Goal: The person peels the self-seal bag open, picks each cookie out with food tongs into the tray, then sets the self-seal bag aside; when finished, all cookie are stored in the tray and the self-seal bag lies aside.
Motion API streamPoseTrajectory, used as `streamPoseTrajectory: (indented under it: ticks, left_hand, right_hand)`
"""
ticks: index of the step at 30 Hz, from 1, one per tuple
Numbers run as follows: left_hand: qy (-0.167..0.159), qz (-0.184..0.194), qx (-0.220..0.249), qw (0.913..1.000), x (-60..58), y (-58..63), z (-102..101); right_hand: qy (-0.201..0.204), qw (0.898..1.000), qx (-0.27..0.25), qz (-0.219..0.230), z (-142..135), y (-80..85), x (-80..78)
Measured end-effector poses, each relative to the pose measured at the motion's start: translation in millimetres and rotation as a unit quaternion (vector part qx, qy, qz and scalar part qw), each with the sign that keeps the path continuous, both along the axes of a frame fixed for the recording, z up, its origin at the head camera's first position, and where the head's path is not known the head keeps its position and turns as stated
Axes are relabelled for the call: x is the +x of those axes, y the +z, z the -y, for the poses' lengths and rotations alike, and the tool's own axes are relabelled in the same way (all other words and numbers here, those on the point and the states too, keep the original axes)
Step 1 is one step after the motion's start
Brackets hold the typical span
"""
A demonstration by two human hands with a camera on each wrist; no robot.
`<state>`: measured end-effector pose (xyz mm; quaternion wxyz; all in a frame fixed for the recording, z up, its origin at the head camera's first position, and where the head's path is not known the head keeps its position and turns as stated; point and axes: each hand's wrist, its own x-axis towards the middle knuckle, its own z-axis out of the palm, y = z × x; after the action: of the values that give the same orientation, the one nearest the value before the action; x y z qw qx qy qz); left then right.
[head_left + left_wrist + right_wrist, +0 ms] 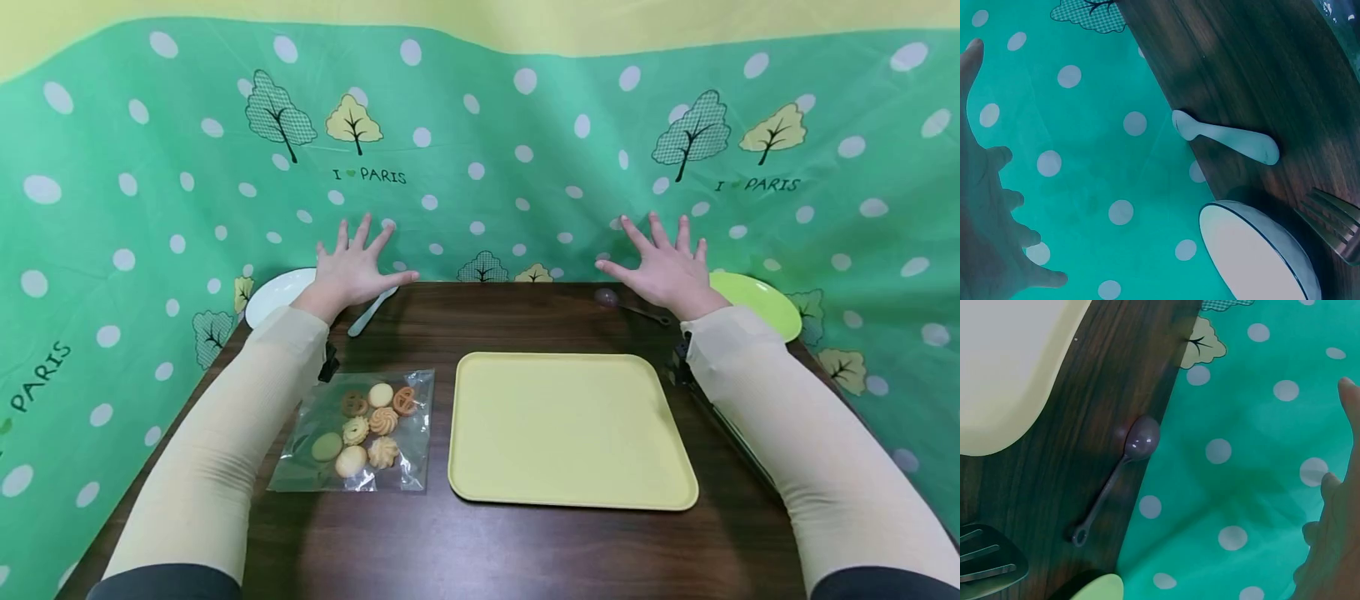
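Both hands are held up over the far side of the table with fingers spread and nothing in them. My left hand is nearest a pale spoon and a white bowl, which its forearm partly covers in the head view. A fork lies beside that bowl. My right hand is above a dark purple spoon with a ring-ended handle. Behind the right wrist sits a lime green plate, partly hidden. A black slotted turner shows in the right wrist view.
A yellow tray lies in the middle of the dark wooden table. Left of it is a clear bag of cookies and pretzels. Green dotted cloth hangs along the table's far edge and sides.
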<state>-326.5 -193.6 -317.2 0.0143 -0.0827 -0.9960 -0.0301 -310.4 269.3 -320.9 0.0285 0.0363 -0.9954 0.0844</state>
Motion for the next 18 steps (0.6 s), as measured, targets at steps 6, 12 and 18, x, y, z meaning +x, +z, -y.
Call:
streamPoseTrajectory:
  ticks: [6,12,18]
  left_hand:
    - [0.001,0.005,0.009,0.9999,5.9,4.0,2]
    - [-0.001,0.011,0.006,0.9999,8.3,4.4,1]
    - [-0.006,0.012,0.002,0.9999,10.2,6.8,-1]
  right_hand:
    - [0.005,1.000,0.000,-0.006,1,3.4,3.1]
    - [0.019,1.000,-0.001,-0.004,1,5.0,11.9]
    - [0.024,1.000,-0.001,0.005,-1,6.8,19.7]
